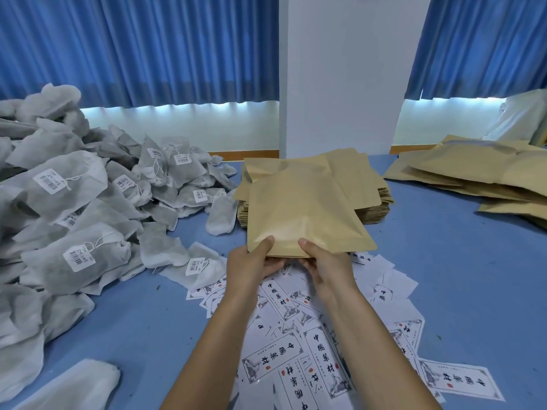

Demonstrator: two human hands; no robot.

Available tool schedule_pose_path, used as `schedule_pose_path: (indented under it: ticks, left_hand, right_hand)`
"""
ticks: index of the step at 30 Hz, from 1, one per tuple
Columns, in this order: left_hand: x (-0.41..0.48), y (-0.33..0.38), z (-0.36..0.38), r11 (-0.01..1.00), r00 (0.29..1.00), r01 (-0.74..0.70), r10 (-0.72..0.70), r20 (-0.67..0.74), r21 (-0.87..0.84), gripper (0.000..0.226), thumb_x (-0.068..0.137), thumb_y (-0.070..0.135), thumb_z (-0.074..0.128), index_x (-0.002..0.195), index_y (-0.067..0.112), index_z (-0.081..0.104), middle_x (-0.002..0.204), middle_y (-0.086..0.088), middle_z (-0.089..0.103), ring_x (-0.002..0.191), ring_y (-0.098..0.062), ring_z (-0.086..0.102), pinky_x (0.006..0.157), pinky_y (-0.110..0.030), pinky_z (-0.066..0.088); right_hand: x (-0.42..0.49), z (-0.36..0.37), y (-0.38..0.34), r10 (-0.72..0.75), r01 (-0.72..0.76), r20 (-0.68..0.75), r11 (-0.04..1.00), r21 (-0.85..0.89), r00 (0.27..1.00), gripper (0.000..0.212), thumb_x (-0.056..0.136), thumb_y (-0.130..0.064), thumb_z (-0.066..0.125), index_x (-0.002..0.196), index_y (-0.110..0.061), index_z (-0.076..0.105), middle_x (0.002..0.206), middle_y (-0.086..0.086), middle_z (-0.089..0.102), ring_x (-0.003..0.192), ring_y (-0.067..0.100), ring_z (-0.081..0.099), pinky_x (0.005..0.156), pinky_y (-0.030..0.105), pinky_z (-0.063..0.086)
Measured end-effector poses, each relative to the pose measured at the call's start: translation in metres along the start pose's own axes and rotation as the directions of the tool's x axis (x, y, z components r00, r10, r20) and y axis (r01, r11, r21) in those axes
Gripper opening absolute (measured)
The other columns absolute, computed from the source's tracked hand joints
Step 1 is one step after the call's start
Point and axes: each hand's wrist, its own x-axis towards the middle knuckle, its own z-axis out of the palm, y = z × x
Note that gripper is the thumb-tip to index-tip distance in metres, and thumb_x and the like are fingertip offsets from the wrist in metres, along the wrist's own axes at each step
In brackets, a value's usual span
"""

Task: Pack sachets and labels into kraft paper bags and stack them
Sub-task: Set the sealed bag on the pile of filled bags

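Kraft paper bag point(302, 208) pinched at near edge by L hand point(251, 263) & R hand point(328, 264), thumbs on top. Under grip: labels point(273, 361) reading 中國藥材. Left of grip: barcoded sachets point(68, 184).

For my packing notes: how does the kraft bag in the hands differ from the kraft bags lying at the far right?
The held bag is gripped at its near edge by the left hand and right hand; the far-right bags lie overlapped on the table. The held bag looks flat; the far-right bags look somewhat bulged. Both are plain brown kraft paper.
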Motion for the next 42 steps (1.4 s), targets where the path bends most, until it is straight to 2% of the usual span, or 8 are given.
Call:
schedule_pose_path:
  ticks: [9, 12, 16, 21, 26, 33, 38, 42]
  left_hand:
    - [-0.004, -0.012, 0.007, 0.99, 0.995, -0.089, 0.094, -0.042, 0.105, 0.015, 0.089, 0.017, 0.065, 0.088, 0.002, 0.069, 0.081, -0.011, 0.074, 0.064, -0.021, 0.072, 0.057, -0.022, 0.056]
    - [-0.007, -0.011, 0.009, 0.967, 0.987, -0.155, 0.162, -0.018, 0.204, 0.018, 0.091, 0.019, 0.061, 0.084, 0.005, 0.069, 0.07, -0.007, 0.073, 0.055, -0.02, 0.069, 0.052, -0.022, 0.055]
    - [-0.008, -0.01, 0.011, 0.929, 0.983, -0.178, 0.182, 0.019, 0.325, 0.027, 0.095, 0.022, 0.055, 0.075, 0.006, 0.063, 0.047, -0.005, 0.062, 0.038, -0.014, 0.056, 0.04, -0.019, 0.045]
    - [-0.007, -0.009, 0.011, 0.943, 0.985, -0.171, 0.174, 0.017, 0.284, 0.026, 0.095, 0.021, 0.055, 0.074, 0.007, 0.062, 0.045, -0.005, 0.059, 0.037, -0.014, 0.053, 0.04, -0.02, 0.042]
    - [-0.007, -0.004, 0.005, 0.968, 0.986, -0.152, 0.163, -0.039, 0.198, 0.024, 0.095, 0.021, 0.055, 0.075, 0.009, 0.06, 0.047, -0.005, 0.059, 0.038, -0.014, 0.051, 0.039, -0.02, 0.04]
    - [-0.007, -0.004, 0.006, 0.964, 0.985, -0.158, 0.168, -0.031, 0.212, 0.024, 0.095, 0.022, 0.055, 0.075, 0.01, 0.061, 0.046, -0.003, 0.059, 0.038, -0.014, 0.051, 0.039, -0.021, 0.04]
    - [-0.005, 0.003, 0.001, 0.985, 0.988, -0.118, 0.129, -0.09, 0.122, 0.021, 0.095, 0.019, 0.056, 0.079, 0.006, 0.058, 0.045, -0.003, 0.059, 0.035, -0.011, 0.051, 0.037, -0.019, 0.042]
    - [-0.004, 0.007, -0.003, 0.996, 0.993, 0.016, -0.026, -0.118, -0.091, 0.014, 0.089, 0.017, 0.063, 0.091, 0.004, 0.058, 0.064, -0.011, 0.063, 0.042, -0.013, 0.058, 0.042, -0.021, 0.048]
  right_hand:
    - [-0.008, 0.009, 0.015, 0.085, -0.079, 0.148, 0.996, -0.047, 0.985, 0.032, 0.079, 0.0, 0.073, 0.109, 0.007, 0.064, 0.105, 0.016, 0.071, 0.091, 0.023, 0.069, 0.07, 0.022, 0.056]
    - [-0.007, 0.011, 0.019, 0.104, -0.103, 0.119, 0.995, -0.01, 0.987, 0.033, 0.082, 0.007, 0.066, 0.113, 0.016, 0.059, 0.106, 0.024, 0.067, 0.08, 0.025, 0.066, 0.06, 0.024, 0.055]
    - [0.0, 0.009, 0.017, 0.121, -0.12, 0.117, 0.993, -0.014, 0.986, 0.023, 0.085, 0.008, 0.06, 0.108, 0.007, 0.056, 0.082, 0.014, 0.057, 0.065, 0.024, 0.053, 0.057, 0.03, 0.044]
    - [0.0, 0.007, 0.012, 0.132, -0.13, 0.137, 0.991, -0.025, 0.982, 0.025, 0.085, 0.007, 0.06, 0.11, 0.01, 0.058, 0.083, 0.016, 0.061, 0.063, 0.023, 0.058, 0.055, 0.027, 0.052]
    - [0.003, 0.003, 0.009, -0.007, 0.007, 0.073, 1.0, 0.004, 0.997, 0.032, 0.082, 0.01, 0.063, 0.114, 0.011, 0.059, 0.104, 0.02, 0.067, 0.085, 0.027, 0.066, 0.077, 0.032, 0.058]
    - [0.003, 0.001, 0.001, 0.057, -0.056, 0.066, 0.998, -0.026, 0.996, 0.013, 0.084, 0.004, 0.066, 0.096, -0.001, 0.063, 0.094, 0.013, 0.067, 0.079, 0.021, 0.065, 0.054, 0.022, 0.055]
    - [0.008, -0.004, -0.006, 0.048, -0.044, -0.033, 0.993, 0.114, 0.998, 0.011, 0.089, -0.007, 0.064, 0.099, -0.01, 0.061, 0.097, 0.006, 0.066, 0.084, 0.017, 0.063, 0.059, 0.024, 0.053]
    - [0.012, -0.009, -0.009, 0.034, -0.019, -0.11, 0.99, 0.137, 0.993, 0.022, 0.088, 0.001, 0.063, 0.108, -0.006, 0.057, 0.103, 0.009, 0.064, 0.082, 0.016, 0.061, 0.064, 0.025, 0.051]
